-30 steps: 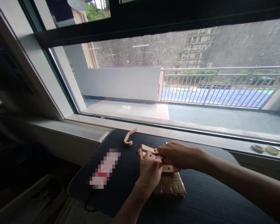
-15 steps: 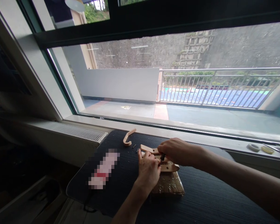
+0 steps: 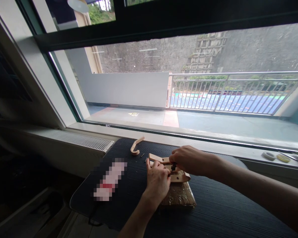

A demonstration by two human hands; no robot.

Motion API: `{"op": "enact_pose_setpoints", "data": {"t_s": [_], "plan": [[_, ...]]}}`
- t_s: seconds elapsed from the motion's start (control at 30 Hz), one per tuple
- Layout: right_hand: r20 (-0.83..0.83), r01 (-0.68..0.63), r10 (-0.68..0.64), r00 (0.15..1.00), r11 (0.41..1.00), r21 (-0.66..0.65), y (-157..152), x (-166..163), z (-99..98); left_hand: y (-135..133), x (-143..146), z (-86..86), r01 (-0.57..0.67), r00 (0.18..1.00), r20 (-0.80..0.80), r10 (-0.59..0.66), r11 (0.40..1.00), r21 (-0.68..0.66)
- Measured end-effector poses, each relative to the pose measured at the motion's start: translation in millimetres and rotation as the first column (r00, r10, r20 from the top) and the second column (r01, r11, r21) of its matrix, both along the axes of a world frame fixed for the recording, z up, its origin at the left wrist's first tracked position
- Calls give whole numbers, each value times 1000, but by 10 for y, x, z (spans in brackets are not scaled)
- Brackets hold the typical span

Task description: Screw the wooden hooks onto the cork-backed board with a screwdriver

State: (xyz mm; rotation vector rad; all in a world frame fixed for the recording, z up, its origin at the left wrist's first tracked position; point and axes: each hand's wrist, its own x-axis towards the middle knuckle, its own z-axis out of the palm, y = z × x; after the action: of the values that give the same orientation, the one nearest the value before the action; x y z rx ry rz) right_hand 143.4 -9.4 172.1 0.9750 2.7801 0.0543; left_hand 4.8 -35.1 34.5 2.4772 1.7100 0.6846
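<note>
My right hand is closed round the handle of a screwdriver, whose dark lower part points down toward my left fingers. My left hand grips a pale wooden hook on a rough wooden block; the fingers cover much of that hook and the screwdriver's tip. One wooden hook lies behind my left fingers, and another, with a hole, is at the near side. A loose J-shaped wooden hook rests at the table's far left, with small screws beside it.
A dark table stands against the window sill. On its left lies a blurred pink-and-white item. Tape rolls sit on the sill at right. A white vent grille is left of the table.
My right hand has shifted and turned slightly at the screwdriver. My left hand stays in place on the wooden hook.
</note>
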Motion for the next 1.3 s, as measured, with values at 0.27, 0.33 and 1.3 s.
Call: {"op": "enact_pose_setpoints", "data": {"t_s": [0.27,0.33,1.3], "plan": [[31,32,-32,999,999,0,-14,-54,4,-4,-4,-3,9,1000,-6,-8,999,35],[11,34,-34,999,999,3,-26,-60,40,-7,-4,3,9,1000,-4,-9,999,33],[-72,-24,24,997,1000,0,-90,-71,9,-33,31,101,-24,999,-22,24,1000,1]]}}
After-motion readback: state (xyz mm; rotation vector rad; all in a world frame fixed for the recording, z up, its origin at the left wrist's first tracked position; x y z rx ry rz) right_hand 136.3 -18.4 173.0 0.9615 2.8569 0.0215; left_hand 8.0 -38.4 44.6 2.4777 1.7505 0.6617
